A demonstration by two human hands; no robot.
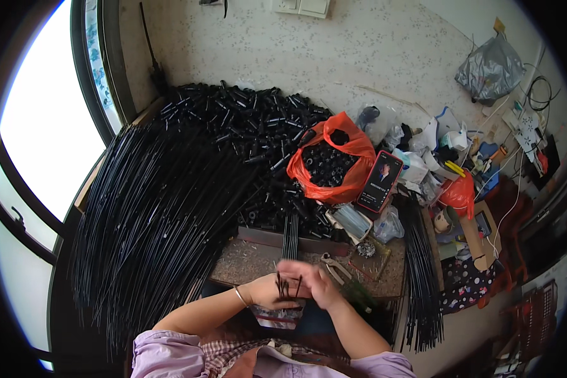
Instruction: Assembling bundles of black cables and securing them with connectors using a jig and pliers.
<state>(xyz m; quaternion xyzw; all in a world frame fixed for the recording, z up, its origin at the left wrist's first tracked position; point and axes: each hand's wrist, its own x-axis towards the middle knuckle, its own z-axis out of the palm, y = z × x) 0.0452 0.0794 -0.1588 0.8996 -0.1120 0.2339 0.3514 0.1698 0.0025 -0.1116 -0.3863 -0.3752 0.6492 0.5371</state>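
My left hand (266,292), with a bangle at the wrist, is closed around a small bundle of thin black rods (290,238). Short dark ends of the rods stick out between its fingers, while their length runs away from me over the table edge. Against the bundle, from the right side, lies my right hand (319,288); its fingers are stretched out over the rods and slightly blurred. A pair of pliers (337,268) rests on the table just beyond it. Past the metal bar (258,237), many black tubular parts (233,116) are heaped.
A large sheaf of long black rods (151,220) covers the left side. An orange plastic bag (302,179) holds small black pieces. A phone (379,181) leans beside it. More rods (422,283) hang off the right edge. Clutter and a grey bag (490,68) are farther right.
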